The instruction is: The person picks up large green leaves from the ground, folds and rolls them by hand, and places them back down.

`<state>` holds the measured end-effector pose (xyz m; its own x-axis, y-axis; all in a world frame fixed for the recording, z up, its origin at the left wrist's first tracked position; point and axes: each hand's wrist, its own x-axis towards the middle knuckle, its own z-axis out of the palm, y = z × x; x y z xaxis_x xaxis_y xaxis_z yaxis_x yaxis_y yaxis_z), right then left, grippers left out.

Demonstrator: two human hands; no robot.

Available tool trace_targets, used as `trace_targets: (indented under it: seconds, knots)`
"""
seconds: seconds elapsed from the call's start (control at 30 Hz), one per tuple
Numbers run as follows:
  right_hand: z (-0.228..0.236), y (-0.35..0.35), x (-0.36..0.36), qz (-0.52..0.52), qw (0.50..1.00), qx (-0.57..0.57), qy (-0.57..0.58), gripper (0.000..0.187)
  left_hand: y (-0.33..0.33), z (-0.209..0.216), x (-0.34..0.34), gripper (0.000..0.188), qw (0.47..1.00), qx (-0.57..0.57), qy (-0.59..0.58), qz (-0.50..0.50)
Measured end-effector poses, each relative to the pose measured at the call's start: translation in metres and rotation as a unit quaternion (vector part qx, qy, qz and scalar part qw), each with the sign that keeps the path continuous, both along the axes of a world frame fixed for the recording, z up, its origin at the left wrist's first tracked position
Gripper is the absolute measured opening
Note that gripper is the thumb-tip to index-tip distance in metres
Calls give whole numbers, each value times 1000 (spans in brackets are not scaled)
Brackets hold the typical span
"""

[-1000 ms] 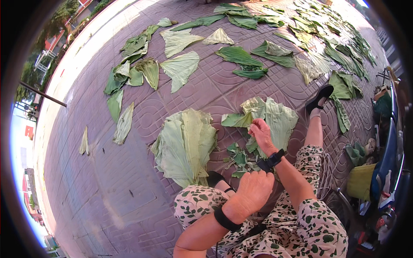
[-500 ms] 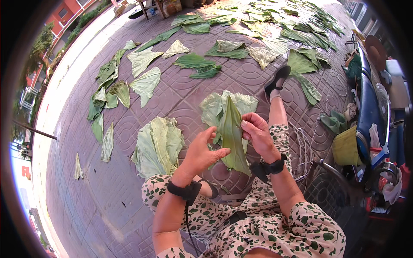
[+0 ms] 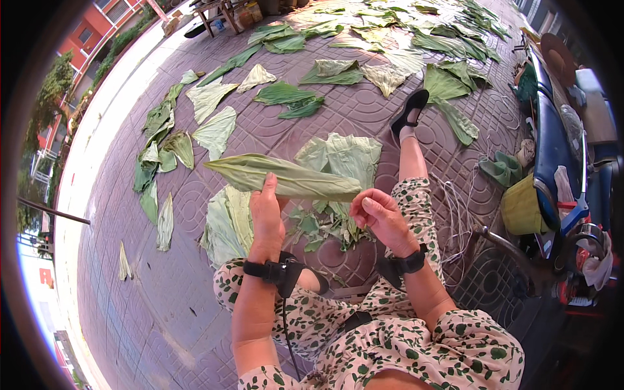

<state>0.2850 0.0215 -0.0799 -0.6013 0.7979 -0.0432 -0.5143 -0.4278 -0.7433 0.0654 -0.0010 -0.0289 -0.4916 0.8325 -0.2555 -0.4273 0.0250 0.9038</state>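
While the left hand [image 3: 265, 214] gripped a long leaf [image 3: 289, 179] near its middle, with the thumb lying over the near face and the other fingers mostly hidden behind it, the right hand [image 3: 380, 218] was at the leaf's right end. The right hand's fingers were curled in, thumb close to the forefinger; whether they pinched the leaf could not be told from the head view. Folded lengthwise, the leaf was held up over the paving [image 3: 188, 279], roughly crosswise, its pointed tip toward the paving's left edge.

Beneath it, on the paving, a pale leaf stack [image 3: 224, 227] lay near the left knee, partly covered by the left hand. Green scraps [image 3: 311, 227] were strewn between the hands, and broad pale leaves [image 3: 348, 153] lay just beyond the held one. A curved row of leaves [image 3: 156, 123] was spread toward the paving's left edge, and many more leaves [image 3: 448, 42] covered its far right corner. Along its right edge stood a yellow-green bucket [image 3: 522, 205], with white cords [image 3: 455, 214] between it and the outstretched right leg.
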Motion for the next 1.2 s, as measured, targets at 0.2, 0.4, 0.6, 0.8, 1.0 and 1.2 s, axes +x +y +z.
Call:
trace_targets:
  seconds: [0.2, 0.4, 0.6, 0.8, 1.0, 1.2]
  knots:
    - [-32, -24, -36, 99, 989, -49, -95, 32, 2, 7, -6, 33, 990, 31, -136, 7]
    - [-36, -34, -56, 120, 979, -163, 19, 36, 2, 1, -12, 35, 975, 30, -220, 0]
    - [-31, -31, -59, 122, 948, -236, 173, 33, 2, 6, -5, 36, 971, 17, -239, -3]
    - [-30, -30, -56, 89, 953, -228, 180, 32, 0, 7, -4, 35, 974, 23, -227, -4]
    - [-16, -34, -56, 50, 952, -246, 174, 27, -1, 1, -4, 34, 978, 21, -209, 5]
    - [-34, -32, -49, 109, 943, -238, 205, 25, -1, -6, -6, 33, 982, 24, -189, -11]
